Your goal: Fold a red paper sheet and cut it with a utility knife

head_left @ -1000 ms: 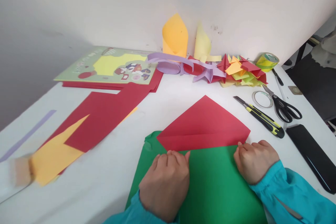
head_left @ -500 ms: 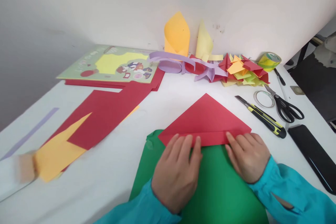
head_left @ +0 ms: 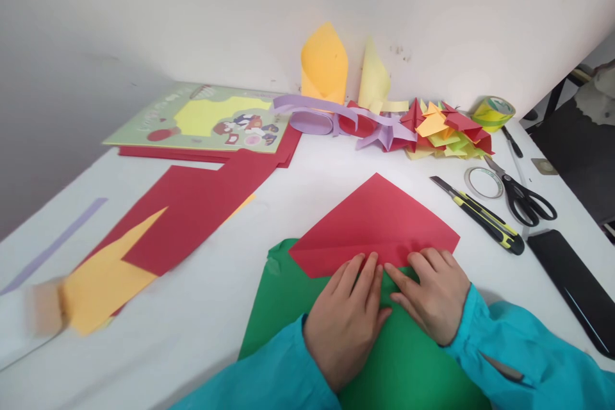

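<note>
A folded red paper (head_left: 372, 221) lies with its near edge over a green sheet (head_left: 283, 298) on the white table. My left hand (head_left: 348, 320) rests flat, fingers stretched, its fingertips on the red paper's near edge at the middle. Close beside it, my right hand (head_left: 430, 295) also lies flat with fingers extended onto the same edge. The two hands nearly touch. Both sleeves are teal.
Left: red sheets (head_left: 192, 205) and an orange-yellow piece (head_left: 103, 282), a booklet (head_left: 202, 118) behind. By the wall: rolled papers (head_left: 324, 64) and folded shapes (head_left: 437, 125). Right: utility knife (head_left: 475, 211), tape ring (head_left: 482, 180), scissors (head_left: 521, 195), a black flat object (head_left: 571, 285).
Both hands have slid inward along the red paper's near edge, from its two ends to the middle, and their fingers have gone from curled to flat. The red paper's fold has flattened.
</note>
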`<action>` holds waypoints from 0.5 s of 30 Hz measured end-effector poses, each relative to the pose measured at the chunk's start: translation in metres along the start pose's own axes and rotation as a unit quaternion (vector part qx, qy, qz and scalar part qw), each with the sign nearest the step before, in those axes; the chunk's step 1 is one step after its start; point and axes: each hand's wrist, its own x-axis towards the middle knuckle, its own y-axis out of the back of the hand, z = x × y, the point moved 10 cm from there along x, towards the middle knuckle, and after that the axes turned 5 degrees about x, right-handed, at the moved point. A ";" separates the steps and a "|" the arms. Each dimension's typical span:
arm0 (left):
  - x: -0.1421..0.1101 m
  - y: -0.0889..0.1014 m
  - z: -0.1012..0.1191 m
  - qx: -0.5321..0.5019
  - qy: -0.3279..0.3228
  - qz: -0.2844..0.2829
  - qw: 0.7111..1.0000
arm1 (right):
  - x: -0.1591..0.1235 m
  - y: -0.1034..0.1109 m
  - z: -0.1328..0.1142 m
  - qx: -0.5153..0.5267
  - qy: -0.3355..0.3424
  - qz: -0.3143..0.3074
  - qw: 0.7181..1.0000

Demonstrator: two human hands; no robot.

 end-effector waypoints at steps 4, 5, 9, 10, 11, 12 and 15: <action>0.001 0.004 -0.002 0.010 0.017 0.012 1.000 | 0.002 0.005 -0.001 -0.001 -0.004 0.018 1.000; 0.001 0.005 -0.003 0.011 0.025 0.012 1.000 | 0.002 0.007 -0.001 -0.001 -0.004 0.024 1.000; 0.000 0.009 -0.006 0.016 0.051 0.016 0.998 | 0.003 0.013 -0.001 0.004 -0.012 0.042 0.999; 0.000 0.011 -0.007 0.018 0.055 0.019 0.998 | 0.003 0.014 0.000 0.004 -0.015 0.044 0.999; -0.001 0.012 -0.008 0.020 0.058 0.022 0.998 | 0.003 0.015 0.001 0.003 -0.019 0.046 0.999; -0.001 0.013 -0.009 0.022 0.061 0.024 0.998 | 0.002 0.017 0.003 -0.001 -0.024 0.048 0.999; -0.001 0.017 -0.011 0.029 0.065 0.028 0.997 | 0.001 0.020 0.011 -0.024 -0.041 0.047 0.998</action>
